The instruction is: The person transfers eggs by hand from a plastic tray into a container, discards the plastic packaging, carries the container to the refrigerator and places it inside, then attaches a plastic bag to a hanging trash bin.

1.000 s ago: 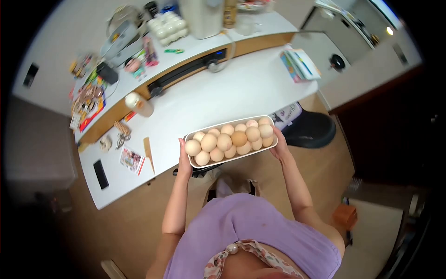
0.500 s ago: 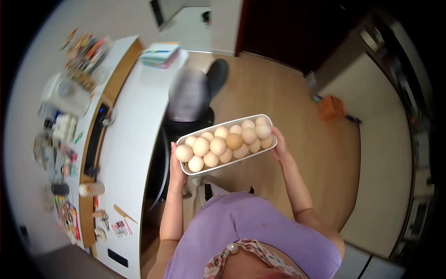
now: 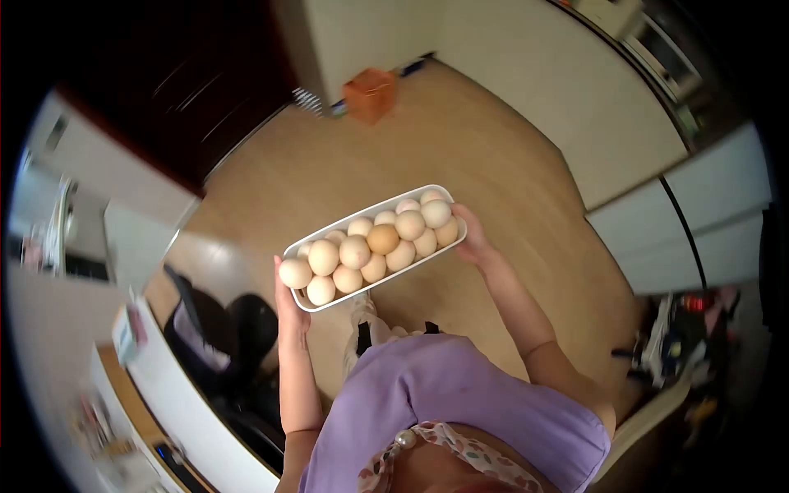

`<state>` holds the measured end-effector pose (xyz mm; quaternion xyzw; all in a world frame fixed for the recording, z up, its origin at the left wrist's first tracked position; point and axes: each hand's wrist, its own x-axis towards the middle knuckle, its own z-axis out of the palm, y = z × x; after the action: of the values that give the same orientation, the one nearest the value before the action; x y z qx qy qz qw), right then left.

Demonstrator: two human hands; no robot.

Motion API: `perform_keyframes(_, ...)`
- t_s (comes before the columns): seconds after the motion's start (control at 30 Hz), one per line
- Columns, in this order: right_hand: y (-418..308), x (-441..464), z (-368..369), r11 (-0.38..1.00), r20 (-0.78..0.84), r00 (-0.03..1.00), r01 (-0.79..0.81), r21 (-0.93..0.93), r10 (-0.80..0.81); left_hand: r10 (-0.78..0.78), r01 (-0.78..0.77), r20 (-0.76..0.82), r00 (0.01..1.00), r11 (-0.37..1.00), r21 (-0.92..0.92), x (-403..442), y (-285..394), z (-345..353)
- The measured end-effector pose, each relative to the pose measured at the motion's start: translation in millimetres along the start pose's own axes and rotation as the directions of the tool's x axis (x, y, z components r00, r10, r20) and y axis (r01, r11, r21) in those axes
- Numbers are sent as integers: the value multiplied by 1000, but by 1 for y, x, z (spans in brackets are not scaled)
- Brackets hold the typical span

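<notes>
A long white tray [image 3: 339, 306] is held up in front of my body, tilted a little with its right end higher in view. Several eggs [image 3: 354, 251] are heaped in it, mostly pale beige, with one browner egg [image 3: 382, 239] near the middle. My left hand [image 3: 289, 297] grips the tray's left end, and my right hand [image 3: 472, 234] grips its right end. Most of the fingers are hidden behind or under the tray.
The white desk [image 3: 177, 386] and a black chair [image 3: 218, 329] stand at the lower left. An orange box [image 3: 370, 95] sits on the wooden floor [image 3: 493, 156] near the dark door [image 3: 181, 74]. Pale cabinets [image 3: 526, 74] line the right side.
My view has turned right, away from the desk, which has swung to the lower left. The tray stays in both hands and has shifted slightly left in view.
</notes>
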<state>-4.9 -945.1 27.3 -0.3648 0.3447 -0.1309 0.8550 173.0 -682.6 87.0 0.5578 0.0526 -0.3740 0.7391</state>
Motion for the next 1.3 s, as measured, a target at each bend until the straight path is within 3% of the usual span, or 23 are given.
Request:
perform_keyframes(0.07,-16,7,-22,1000,-74,997,14,19,-12,-68,62,144,987,997,43,44,1,21)
perform_keyframes(0.1,105,22,22,1000,-65,998,-1,21,3,-85,75,152,985,995,72,58,-21,-107)
perform_keyframes(0.13,123,18,29,997,-116,993,46,64,-38,-128,107,202,971,988,115,69,-18,-124)
perform_keyframes(0.2,110,28,8,981,-212,973,128,145,-96,-227,185,276,934,968,171,107,-15,-91)
perform_keyframes(0.3,99,24,-17,955,-315,941,197,220,-122,-411,290,454,790,904,315,178,-22,-74)
perform_keyframes(0.33,179,39,11,951,-177,979,150,271,-104,-368,245,469,803,921,303,171,-21,-163)
perform_keyframes(0.43,153,10,7,927,-339,904,332,175,-260,-497,307,629,598,867,392,194,0,-103)
perform_keyframes(0.53,134,-29,7,906,-438,854,385,173,-279,-607,322,670,428,795,515,211,-1,-59)
perform_keyframes(0.57,222,7,35,898,-384,904,316,306,-187,-678,351,553,484,729,587,219,11,-142)
perform_keyframes(0.77,182,-35,28,850,-553,783,472,232,-284,-788,289,605,109,608,740,247,-2,-58)
perform_keyframes(0.8,234,-7,58,842,-481,851,408,354,-210,-813,318,555,179,581,749,249,20,-122)
perform_keyframes(0.87,221,-15,49,834,-513,827,439,334,-230,-790,304,608,76,599,740,267,1,-104)
perform_keyframes(0.97,198,-30,50,828,-596,761,492,269,-259,-803,220,595,14,583,782,258,-5,-71)
perform_keyframes(1.0,191,-37,54,846,-590,756,487,219,-282,-802,216,597,10,585,782,262,-11,-69)
perform_keyframes(1.03,215,-20,79,860,-532,818,418,291,-218,-824,239,554,122,566,789,258,12,-120)
perform_keyframes(1.17,177,-41,69,876,-599,764,436,207,-239,-809,201,585,56,583,787,260,-1,-74)
perform_keyframes(1.23,171,-46,64,870,-615,750,450,203,-244,-789,185,614,-34,599,779,261,-3,-55)
perform_keyframes(1.27,210,-29,82,882,-557,810,385,271,-183,-798,231,603,16,590,774,255,13,-112)
perform_keyframes(1.3,207,-21,75,875,-559,807,399,276,-191,-809,225,587,-4,572,789,265,8,-101)
